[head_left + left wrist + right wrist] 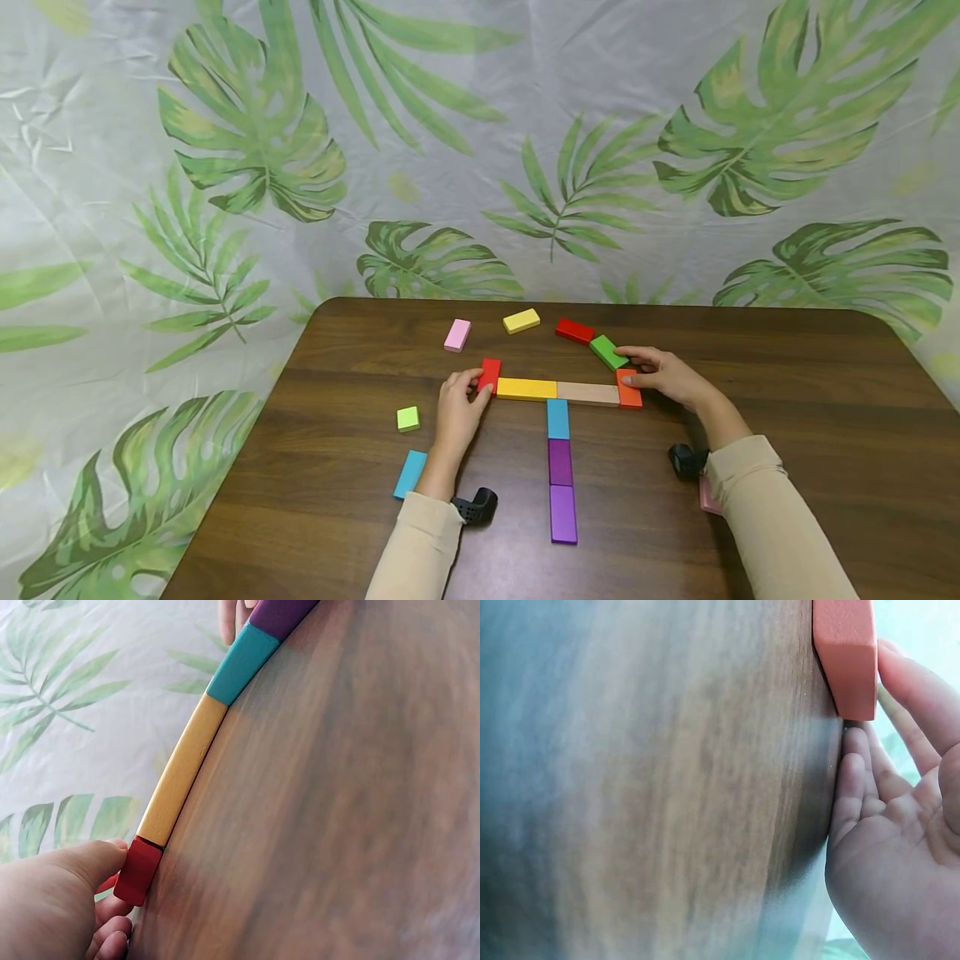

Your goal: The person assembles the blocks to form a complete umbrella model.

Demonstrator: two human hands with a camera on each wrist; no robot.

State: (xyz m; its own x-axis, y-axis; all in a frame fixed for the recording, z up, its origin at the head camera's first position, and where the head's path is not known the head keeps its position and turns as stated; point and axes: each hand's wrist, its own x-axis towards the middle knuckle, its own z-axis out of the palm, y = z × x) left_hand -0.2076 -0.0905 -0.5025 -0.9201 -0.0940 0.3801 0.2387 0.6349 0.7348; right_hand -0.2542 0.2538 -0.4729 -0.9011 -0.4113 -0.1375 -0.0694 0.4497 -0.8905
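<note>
In the head view my left hand (456, 412) pinches a red block (491, 372) at the left end of a row; the left wrist view shows the thumb against this red block (139, 871). A yellow block (527, 389), a beige block (588, 393) and an orange block (630, 395) continue the row. My right hand (671, 382) has its thumb on the orange block and its index fingertip at the green block (608, 352). Its thumb touches the orange block (847, 664) in the right wrist view. From the row's middle, a blue block (558, 418) and two purple blocks (560, 462) run toward me.
Pink (457, 335), pale yellow (521, 321) and red (574, 331) blocks lie behind the row. To the left are a lime block (408, 418) and a blue block (410, 474), partly behind my left arm. Another pink block (708, 497) shows beside my right sleeve.
</note>
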